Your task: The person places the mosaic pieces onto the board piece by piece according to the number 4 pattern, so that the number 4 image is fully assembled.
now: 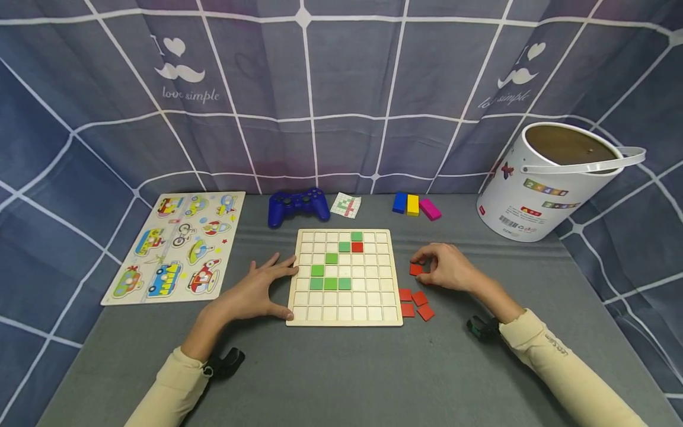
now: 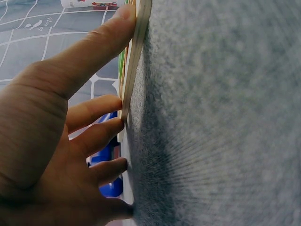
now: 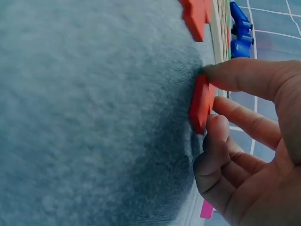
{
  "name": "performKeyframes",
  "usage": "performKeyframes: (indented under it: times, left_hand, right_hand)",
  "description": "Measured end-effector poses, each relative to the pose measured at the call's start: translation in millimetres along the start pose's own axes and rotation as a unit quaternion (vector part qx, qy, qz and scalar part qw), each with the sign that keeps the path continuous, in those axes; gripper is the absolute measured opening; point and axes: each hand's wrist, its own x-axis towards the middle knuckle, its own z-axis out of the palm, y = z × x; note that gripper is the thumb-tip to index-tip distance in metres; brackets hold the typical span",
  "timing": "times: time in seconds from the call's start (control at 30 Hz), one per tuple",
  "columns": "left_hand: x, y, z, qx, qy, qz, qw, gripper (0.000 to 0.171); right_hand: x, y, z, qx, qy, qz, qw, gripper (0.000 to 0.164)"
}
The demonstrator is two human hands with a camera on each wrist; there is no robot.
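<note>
Right hand (image 1: 447, 268): fingers pinched a red tile (image 1: 416, 270)
Left hand (image 1: 255, 292): fingers spread, touched the board (image 1: 358, 270)
Board: lay left of the right fingers

One board (image 1: 358, 296) carries seven green tiles (image 1: 331, 284) and one red tile (image 1: 357, 247). Taking it as the clock's centre, four loose tiles (image 1: 407, 310), all red, lie toward four o'clock; one pinched tile (image 1: 416, 270), also red, shows at three, though whether another hides beneath it cannot be told. Three blocks, one blue (image 1: 399, 202), one yellow (image 1: 412, 205), one pink (image 1: 430, 209), sit between one and two, one bucket (image 1: 525, 207) at two, one card (image 1: 346, 205) at twelve, one controller (image 1: 299, 204) at eleven, one puzzle (image 1: 178, 261) at nine.
</note>
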Motion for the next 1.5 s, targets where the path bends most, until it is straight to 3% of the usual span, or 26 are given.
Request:
performKeyframes:
  times: [0.23,0.43,0.73,1.2,1.5]
  left_hand:
    - [-0.3,-0.5,-0.9,0.003,0.002,0.000,1.0000,0.099]
    - [0.6,0.4,-2.0,0.000,0.005,0.006,1.0000,0.098]
    - [0.1,-0.7,-0.5,0.003,-0.001,-0.001,1.0000,0.099]
    - [0.4,-0.7,0.7,0.000,-0.001,-0.004,1.0000,0.100]
    - [0.0,-0.1,0.3,0.000,0.003,0.002,1.0000,0.099]
  right_hand:
    - [5.6,-1.4,2.8,0.004,0.006,0.005,1.000,0.028]
    - [14.3,-7.5,3.7,0.044,0.021,0.005,0.999,0.030]
    - [32.5,-22.0,17.9,0.089,0.012,-0.034,0.995,0.031]
    - [62.0,-49.4,45.1,0.095,0.003,-0.057,0.994,0.025]
    - [75.8,-59.3,51.6,0.049,0.001,-0.078,0.996,0.023]
